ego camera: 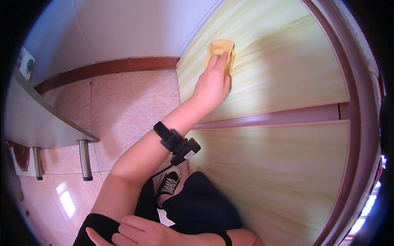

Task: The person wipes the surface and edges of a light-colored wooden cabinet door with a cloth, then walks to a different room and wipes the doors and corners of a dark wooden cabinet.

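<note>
My left hand [212, 86] holds a folded yellow cloth [221, 46] flat against the upper pale wood-grain panel [277, 61]. Its fingertips lie over the cloth, and the cloth's far edge sticks out past them. A black strap with a small device [181, 144] circles my left forearm. Low in the view, my right hand [147, 230] lies across by the black sleeve [98, 227] of my left arm, fingers partly curled. Whether it grips the sleeve I cannot tell. A dark band [227, 237] sits on my right wrist.
A second wood-grain panel [271, 172] lies below a pinkish rail [267, 118]. To the left, a grey board on metal legs [84, 160] stands on pink tiles [132, 95]. A brown skirting board [117, 70] edges the white wall [129, 27]. My sneaker [168, 184] is near the lower panel.
</note>
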`<state>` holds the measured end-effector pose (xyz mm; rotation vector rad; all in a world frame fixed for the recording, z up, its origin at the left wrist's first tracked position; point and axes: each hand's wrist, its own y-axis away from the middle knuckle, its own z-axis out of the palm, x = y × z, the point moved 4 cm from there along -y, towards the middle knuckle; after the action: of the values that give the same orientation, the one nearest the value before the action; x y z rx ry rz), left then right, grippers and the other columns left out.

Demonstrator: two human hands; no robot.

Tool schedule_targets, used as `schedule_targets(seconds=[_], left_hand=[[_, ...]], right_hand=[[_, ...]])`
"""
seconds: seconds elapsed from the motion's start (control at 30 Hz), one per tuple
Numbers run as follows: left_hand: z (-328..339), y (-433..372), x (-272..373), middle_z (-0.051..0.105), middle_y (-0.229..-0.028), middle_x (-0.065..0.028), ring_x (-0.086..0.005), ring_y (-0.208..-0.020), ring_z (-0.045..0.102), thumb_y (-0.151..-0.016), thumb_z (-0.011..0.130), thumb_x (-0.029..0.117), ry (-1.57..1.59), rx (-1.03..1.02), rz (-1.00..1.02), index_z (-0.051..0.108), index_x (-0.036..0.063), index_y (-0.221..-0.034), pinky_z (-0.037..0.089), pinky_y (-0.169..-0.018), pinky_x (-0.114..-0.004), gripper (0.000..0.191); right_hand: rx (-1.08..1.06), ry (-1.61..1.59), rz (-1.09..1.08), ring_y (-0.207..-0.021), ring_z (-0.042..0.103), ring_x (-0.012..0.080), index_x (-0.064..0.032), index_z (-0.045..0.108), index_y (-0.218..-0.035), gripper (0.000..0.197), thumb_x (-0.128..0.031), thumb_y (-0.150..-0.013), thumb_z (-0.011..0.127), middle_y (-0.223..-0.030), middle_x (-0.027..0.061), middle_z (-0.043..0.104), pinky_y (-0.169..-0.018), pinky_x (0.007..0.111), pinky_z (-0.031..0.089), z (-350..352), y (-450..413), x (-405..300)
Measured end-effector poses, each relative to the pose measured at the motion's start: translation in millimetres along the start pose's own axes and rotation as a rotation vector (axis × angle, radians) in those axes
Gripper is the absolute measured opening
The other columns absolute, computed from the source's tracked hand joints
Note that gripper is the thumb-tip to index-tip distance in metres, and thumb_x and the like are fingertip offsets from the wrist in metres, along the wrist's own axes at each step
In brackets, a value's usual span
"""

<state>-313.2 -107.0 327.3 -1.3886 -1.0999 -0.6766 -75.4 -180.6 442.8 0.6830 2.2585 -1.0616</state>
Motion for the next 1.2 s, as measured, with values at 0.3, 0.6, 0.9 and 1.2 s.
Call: schedule_targets(seconds=[0.3,0.6,0.9,1.2], left_hand=[[-10,3,35,0.045,-0.095,-0.0178,-0.0361,-0.079,0.053,-0.076,0.042,-0.004,-0.047,-0.254,0.092,0.026,0.0248,-0.14,0.046,-0.074,-0.042,0.072],[-14,-9,37,0.045,-0.095,-0.0166,-0.0326,-0.083,0.051,-0.077,0.041,-0.005,0.029,-0.333,0.12,0.028,0.0208,-0.139,0.043,-0.078,-0.038,0.069],[-13,-9,36,0.047,-0.103,-0.018,-0.0342,-0.092,0.051,-0.077,0.042,-0.006,0.043,-0.337,0.149,0.028,0.0182,-0.138,0.042,-0.084,-0.037,0.067],[-11,-6,36,0.047,-0.11,-0.0206,-0.0355,-0.099,0.05,-0.076,0.041,-0.006,0.054,-0.358,0.133,0.027,0.0169,-0.139,0.04,-0.089,-0.038,0.068]], right_hand=[[0.047,0.009,-0.008,-0.049,0.045,0.0136,0.0012,0.063,-0.09,0.028,-0.02,-0.071,0.065,-0.054,-0.0015,0.042,-0.05,0.026,0.036,3,6,-4],[0.002,-0.003,-0.019,-0.049,0.046,0.0138,0.0009,0.063,-0.09,0.028,-0.02,-0.071,0.064,-0.054,-0.0014,0.043,-0.05,0.027,0.036,7,11,-8],[-0.03,-0.028,-0.019,-0.049,0.046,0.0144,0.0006,0.062,-0.091,0.03,-0.022,-0.071,0.063,-0.054,-0.001,0.043,-0.051,0.027,0.036,7,10,-9],[-0.034,-0.014,-0.029,-0.05,0.047,0.0142,0.0001,0.062,-0.092,0.03,-0.023,-0.072,0.062,-0.055,-0.0012,0.044,-0.052,0.027,0.037,9,14,-12]])
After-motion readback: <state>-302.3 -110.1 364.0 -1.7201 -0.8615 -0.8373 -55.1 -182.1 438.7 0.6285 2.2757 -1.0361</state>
